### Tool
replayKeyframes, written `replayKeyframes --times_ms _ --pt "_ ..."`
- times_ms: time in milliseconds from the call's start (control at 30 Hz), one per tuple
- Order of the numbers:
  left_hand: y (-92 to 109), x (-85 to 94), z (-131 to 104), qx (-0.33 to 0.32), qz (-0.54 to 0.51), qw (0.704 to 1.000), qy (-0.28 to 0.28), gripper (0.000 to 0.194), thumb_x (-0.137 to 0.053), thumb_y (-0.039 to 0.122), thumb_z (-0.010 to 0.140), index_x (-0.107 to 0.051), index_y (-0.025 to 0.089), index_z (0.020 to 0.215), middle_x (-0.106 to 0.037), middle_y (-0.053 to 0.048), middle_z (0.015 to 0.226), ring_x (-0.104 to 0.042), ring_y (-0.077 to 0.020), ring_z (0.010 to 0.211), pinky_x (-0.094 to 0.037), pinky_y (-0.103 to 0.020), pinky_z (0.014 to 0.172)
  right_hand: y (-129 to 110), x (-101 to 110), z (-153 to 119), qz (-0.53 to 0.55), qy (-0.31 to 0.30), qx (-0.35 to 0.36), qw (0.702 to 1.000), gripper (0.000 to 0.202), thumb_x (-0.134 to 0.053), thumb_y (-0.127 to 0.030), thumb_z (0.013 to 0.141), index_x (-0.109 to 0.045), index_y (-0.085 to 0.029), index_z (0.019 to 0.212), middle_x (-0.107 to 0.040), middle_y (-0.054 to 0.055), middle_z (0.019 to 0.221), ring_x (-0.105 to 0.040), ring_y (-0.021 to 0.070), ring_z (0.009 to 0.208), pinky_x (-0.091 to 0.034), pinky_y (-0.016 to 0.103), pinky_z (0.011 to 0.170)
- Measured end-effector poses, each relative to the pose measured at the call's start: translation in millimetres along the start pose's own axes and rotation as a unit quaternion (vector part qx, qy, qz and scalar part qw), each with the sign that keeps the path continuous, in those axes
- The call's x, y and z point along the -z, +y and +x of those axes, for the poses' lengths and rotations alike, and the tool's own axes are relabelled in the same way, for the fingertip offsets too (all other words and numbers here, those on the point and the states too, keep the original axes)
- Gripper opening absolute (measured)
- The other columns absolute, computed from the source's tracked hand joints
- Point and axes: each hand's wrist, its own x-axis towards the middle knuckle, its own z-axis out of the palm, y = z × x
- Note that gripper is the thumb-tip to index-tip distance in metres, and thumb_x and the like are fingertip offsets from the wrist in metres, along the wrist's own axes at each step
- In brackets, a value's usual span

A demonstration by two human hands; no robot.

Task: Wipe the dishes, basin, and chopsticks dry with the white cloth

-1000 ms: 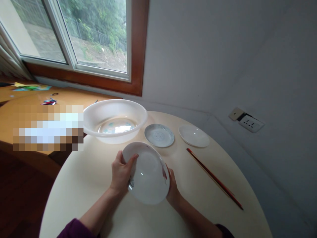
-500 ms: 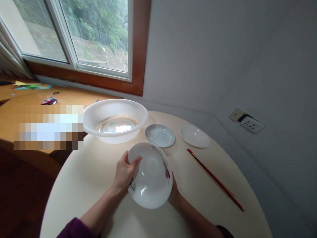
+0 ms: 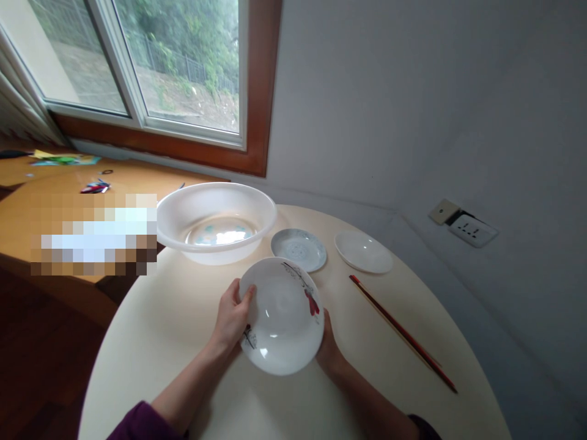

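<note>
A white plate (image 3: 279, 330) with a dark branch and red flower pattern is held tilted up above the table, its inner face toward me. My left hand (image 3: 233, 315) grips its left rim, thumb on the face and fingers hidden behind. At the right edge, my right hand (image 3: 329, 345) is closed about the plate, most of its fingers out of sight beneath. Just behind lies a small blue-grey patterned plate (image 3: 299, 249). To its right is a plain white shallow dish (image 3: 364, 252). Chopsticks (image 3: 403, 333), reddish and thin, lie slantwise on the right.
A large translucent white basin (image 3: 172, 235) stands on the round cream table (image 3: 151, 342) at the back left. Beyond it is a wooden desk (image 3: 22, 214) with small items and a blurred-out patch. A wall with a socket (image 3: 472, 230) bounds the right.
The flowered plate has risen slightly and its tilt has changed a little, both hands keeping hold. My left thumb sits nearer the rim. The whole view has shifted slightly.
</note>
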Motion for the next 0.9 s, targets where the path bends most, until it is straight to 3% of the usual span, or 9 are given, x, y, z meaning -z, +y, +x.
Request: replayKeyframes --times_ms 100,267,467,633,767,900 --pt "-2 1.3 1 0.011 -0.013 1.000 -0.007 0.029 -0.058 0.047 0.073 -0.052 0.018 0.074 -0.051 0.003 0.063 -0.049 -0.0123 0.055 -0.040 -0.021 0.047 0 0 1 0.012 0.029 -0.021 0.999 0.031 -0.072 -0.049 0.050 -0.060 -0.021 0.051 -0.060 -0.002 0.048 -0.052 0.0156 0.046 -0.044 0.027 0.046" --pt "-3 0.1 3 0.061 -0.056 0.997 0.002 0.034 -0.059 0.050 0.070 -0.055 0.017 0.078 -0.054 0.002 0.063 -0.052 -0.0131 0.055 -0.043 -0.023 0.048 0 -1 5 -0.025 0.071 -0.008 0.997 0.034 -0.071 -0.049 0.055 -0.061 -0.018 0.061 -0.063 0.001 0.054 -0.054 0.0172 0.050 -0.044 0.028 0.049" --pt "-8 0.1 7 0.091 -0.092 0.992 0.005 0.036 -0.059 0.047 0.070 -0.058 0.015 0.086 -0.062 -0.002 0.068 -0.058 -0.0162 0.059 -0.047 -0.029 0.056 -9 2 7 -0.024 0.036 0.098 0.994 0.032 -0.061 -0.050 0.073 -0.059 -0.018 0.078 -0.058 -0.002 0.063 -0.052 0.0128 0.059 -0.042 0.022 0.055" --pt "-11 2.5 10 0.085 -0.078 0.993 0.018 0.039 -0.060 0.048 0.069 -0.059 0.013 0.087 -0.064 -0.005 0.073 -0.060 -0.0187 0.065 -0.047 -0.030 0.060 -10 15 4 -0.005 -0.026 0.080 0.996 0.039 -0.059 -0.056 0.072 -0.049 -0.019 0.065 -0.044 -0.005 0.052 -0.039 0.0091 0.047 -0.034 0.020 0.045" --pt "-5 0.4 8 0.087 -0.078 0.993 0.022 0.042 -0.061 0.050 0.068 -0.059 0.013 0.087 -0.062 -0.004 0.069 -0.059 -0.0195 0.065 -0.047 -0.030 0.059 -16 15 -2 -0.054 -0.038 0.076 0.995 0.039 -0.066 -0.056 0.065 -0.054 -0.019 0.060 -0.051 -0.001 0.055 -0.046 0.0127 0.052 -0.040 0.023 0.050" --pt "-1 -0.3 6 0.085 -0.079 0.993 0.027 0.043 -0.060 0.053 0.067 -0.059 0.014 0.084 -0.061 -0.002 0.065 -0.059 -0.0195 0.064 -0.046 -0.029 0.057 -25 8 -7 -0.128 -0.072 0.098 0.984 0.029 -0.065 -0.044 0.070 -0.061 -0.017 0.064 -0.058 0.001 0.060 -0.051 0.0149 0.058 -0.044 0.026 0.061"
